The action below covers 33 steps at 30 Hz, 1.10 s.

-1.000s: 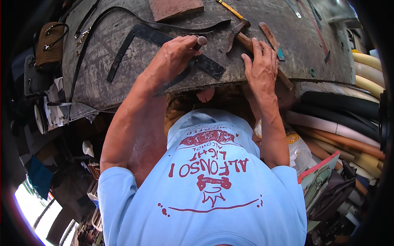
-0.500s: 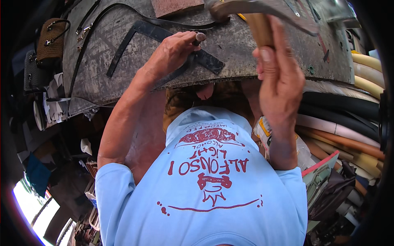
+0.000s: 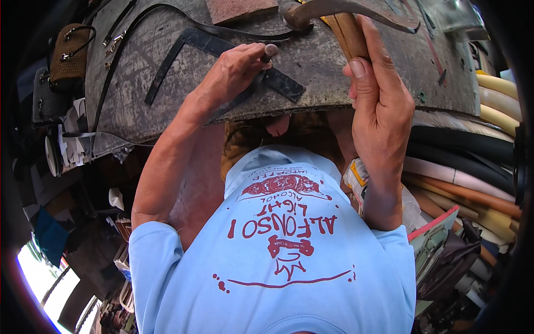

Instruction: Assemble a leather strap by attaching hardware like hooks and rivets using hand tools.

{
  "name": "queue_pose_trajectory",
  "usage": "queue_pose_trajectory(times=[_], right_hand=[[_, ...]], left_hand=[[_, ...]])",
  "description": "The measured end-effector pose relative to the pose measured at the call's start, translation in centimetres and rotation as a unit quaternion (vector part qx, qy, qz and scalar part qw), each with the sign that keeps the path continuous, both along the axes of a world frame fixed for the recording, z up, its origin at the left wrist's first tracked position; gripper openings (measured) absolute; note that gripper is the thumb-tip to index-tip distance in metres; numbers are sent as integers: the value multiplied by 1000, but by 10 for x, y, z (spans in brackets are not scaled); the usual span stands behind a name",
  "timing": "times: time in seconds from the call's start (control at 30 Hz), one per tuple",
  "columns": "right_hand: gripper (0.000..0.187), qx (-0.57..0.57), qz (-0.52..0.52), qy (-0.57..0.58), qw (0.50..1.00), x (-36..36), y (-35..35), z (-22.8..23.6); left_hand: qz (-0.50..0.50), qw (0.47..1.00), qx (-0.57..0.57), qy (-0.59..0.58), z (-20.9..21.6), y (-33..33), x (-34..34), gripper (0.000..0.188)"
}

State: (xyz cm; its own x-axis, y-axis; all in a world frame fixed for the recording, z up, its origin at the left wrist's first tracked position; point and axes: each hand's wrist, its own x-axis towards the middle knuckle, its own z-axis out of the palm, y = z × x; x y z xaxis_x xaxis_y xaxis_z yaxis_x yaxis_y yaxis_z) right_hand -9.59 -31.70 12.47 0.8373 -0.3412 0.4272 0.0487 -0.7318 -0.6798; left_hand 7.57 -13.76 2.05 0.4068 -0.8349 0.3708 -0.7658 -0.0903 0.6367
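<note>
My left hand [image 3: 238, 69] is closed around a short metal punch [image 3: 271, 50], whose round top shows above the fingers. Its lower end is hidden. Beneath this hand, a dark strap [image 3: 233, 106] runs toward the bench's near edge. A flat black L-shaped piece [image 3: 283, 83] lies partly under the same hand. To the right, my right hand [image 3: 381, 106] grips the wooden handle of a hammer [image 3: 347, 33], thumb along the wood. The hammer's rusty metal head is raised above the bench, its round face to the left, close to the punch but apart from it.
The worn grey workbench [image 3: 139, 72] carries a long thin black strap [image 3: 150, 14] and a reddish block [image 3: 239, 8] at the back. A brown woven bag [image 3: 69, 53] hangs at the left. Rolls of material [image 3: 461, 150] are stacked at the right, beside the bench.
The hammer has tilted: its pointed end has risen slightly and its handle leans more to the left. My left hand and the punch stay in place.
</note>
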Motion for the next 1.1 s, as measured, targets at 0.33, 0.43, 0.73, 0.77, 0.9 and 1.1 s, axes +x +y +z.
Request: queue_pose_trajectory(times=[0.33,0.43,0.73,0.77,0.9,1.1], right_hand=[[43,-78,15,73,994,6,20,-27],[45,-83,15,74,994,6,15,-19],[60,-156,43,-17,987,12,18,-19],[59,-176,34,42,983,15,15,-20],[53,-164,6,51,985,17,7,-4],[41,-105,-16,16,994,0,-17,5]], left_hand=[[-20,1000,12,-16,-7,5,6,24],[-24,1000,6,-11,-8,4,6,23],[-16,999,-25,-17,-7,4,3,24],[-8,1000,-4,-14,-7,6,3,23],[11,1000,4,7,-7,8,1,18],[82,948,-26,305,-11,10,0,11]])
